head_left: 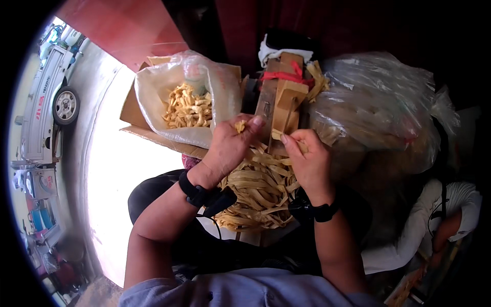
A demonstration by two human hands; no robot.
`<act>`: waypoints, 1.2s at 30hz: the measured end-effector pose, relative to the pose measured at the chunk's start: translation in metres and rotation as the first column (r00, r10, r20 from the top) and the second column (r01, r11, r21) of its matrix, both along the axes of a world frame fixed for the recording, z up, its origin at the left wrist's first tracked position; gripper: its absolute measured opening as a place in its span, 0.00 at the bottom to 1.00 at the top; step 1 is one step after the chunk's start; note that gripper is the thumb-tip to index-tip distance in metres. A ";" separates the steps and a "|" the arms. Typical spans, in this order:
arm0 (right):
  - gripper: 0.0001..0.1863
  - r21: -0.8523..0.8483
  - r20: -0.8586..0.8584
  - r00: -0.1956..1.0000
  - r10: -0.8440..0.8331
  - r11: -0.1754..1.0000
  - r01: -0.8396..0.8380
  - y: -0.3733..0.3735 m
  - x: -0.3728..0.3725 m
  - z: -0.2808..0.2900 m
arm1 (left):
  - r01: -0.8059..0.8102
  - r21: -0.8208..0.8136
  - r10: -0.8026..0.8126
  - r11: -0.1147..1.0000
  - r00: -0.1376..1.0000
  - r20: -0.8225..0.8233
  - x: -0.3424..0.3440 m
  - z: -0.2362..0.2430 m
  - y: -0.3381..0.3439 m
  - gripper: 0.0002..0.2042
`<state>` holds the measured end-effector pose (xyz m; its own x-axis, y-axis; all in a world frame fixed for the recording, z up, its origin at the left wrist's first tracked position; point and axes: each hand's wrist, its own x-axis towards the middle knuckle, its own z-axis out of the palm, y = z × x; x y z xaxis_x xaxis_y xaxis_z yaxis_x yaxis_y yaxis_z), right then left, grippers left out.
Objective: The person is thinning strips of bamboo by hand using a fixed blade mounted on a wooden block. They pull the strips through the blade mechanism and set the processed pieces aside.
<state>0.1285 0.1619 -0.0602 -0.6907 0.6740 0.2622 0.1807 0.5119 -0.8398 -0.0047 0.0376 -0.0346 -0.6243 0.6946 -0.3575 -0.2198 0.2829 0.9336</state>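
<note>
My left hand (225, 149) is closed around a small yellow knotted piece (240, 126) that pokes out by the curled fingers. To its right, my right hand (313, 161) pinches a flat pale-yellow strip (276, 134) between thumb and forefinger. A big heap of long tan strips (255, 187) lies below both hands, over my lap. Just beyond the hands stands a wooden block stand (287, 102) with a red cloth tie (287, 76) around it. Whether one strip runs between the two hands, I cannot tell.
At the far left, a cardboard box (134, 110) lined with a clear plastic bag (153, 102) holds many small knotted pieces (188, 108). A large clear plastic bag (373, 97) bulges at the right. Another person's pale sleeve (404, 250) shows at lower right.
</note>
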 end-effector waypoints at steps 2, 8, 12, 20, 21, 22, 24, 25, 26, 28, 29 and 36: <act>0.09 0.115 -0.077 0.968 0.241 0.966 -0.231 -0.008 -0.002 0.011 | 0.099 0.074 -0.094 0.992 0.994 -0.063 0.015 0.000 -0.010 0.15; 0.04 0.064 -0.219 0.846 0.487 0.872 -0.485 -0.002 0.015 0.033 | 0.490 -0.175 -0.435 0.854 0.857 0.276 0.036 0.033 -0.021 0.15; 0.06 -0.025 -0.231 0.900 0.368 0.923 -0.384 0.007 0.016 0.032 | 0.767 0.385 -0.852 0.514 0.508 0.128 0.046 0.035 -0.026 0.14; 0.07 -0.933 -0.360 0.874 0.325 -0.145 -0.331 -0.011 0.019 0.014 | 0.576 -0.243 -0.389 0.780 0.143 -0.910 0.007 0.028 -0.030 0.17; 0.07 -0.873 -0.459 0.837 0.299 -0.328 -0.361 -0.008 0.019 0.009 | 0.578 -0.226 -0.357 0.784 0.122 -0.926 0.005 0.027 -0.030 0.18; 0.07 -0.886 -0.444 0.849 0.288 -0.281 -0.368 -0.010 0.021 0.006 | 0.580 -0.207 -0.323 0.788 0.102 -0.941 0.005 0.025 -0.030 0.18; 0.07 -0.906 -0.419 0.866 0.275 -0.187 -0.379 -0.017 0.017 0.007 | 0.568 -0.088 -0.235 0.818 0.191 -0.953 0.010 0.016 -0.032 0.19; 0.07 -0.903 -0.429 0.870 0.242 -0.088 -0.420 -0.018 0.017 0.009 | 0.558 -0.027 -0.189 0.829 0.235 -0.953 0.012 0.014 -0.032 0.20; 0.07 -0.902 -0.418 0.891 0.177 0.036 -0.430 -0.021 0.015 0.011 | 0.502 0.002 -0.144 0.865 0.251 -0.957 0.013 0.016 -0.029 0.18; 0.08 -0.868 -0.415 0.909 0.041 0.283 -0.409 -0.027 0.010 0.015 | 0.384 0.061 -0.051 0.921 0.275 -0.960 0.013 0.020 -0.024 0.14; 0.09 -0.811 -0.330 0.939 0.098 0.481 -0.335 -0.029 0.013 0.017 | 0.338 0.056 -0.094 0.939 0.411 -0.907 0.017 0.018 -0.025 0.16; 0.09 -0.545 -0.097 0.903 0.418 0.737 -0.399 -0.030 0.020 0.019 | 0.547 -0.222 -0.504 0.807 0.443 -0.741 0.006 0.011 -0.036 0.15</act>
<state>0.1490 0.1320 -0.0412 -0.9341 0.3475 -0.0820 0.0902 0.0073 -0.9959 0.0016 0.0013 -0.0234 -0.1506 0.9852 0.0817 0.7205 0.0528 0.6914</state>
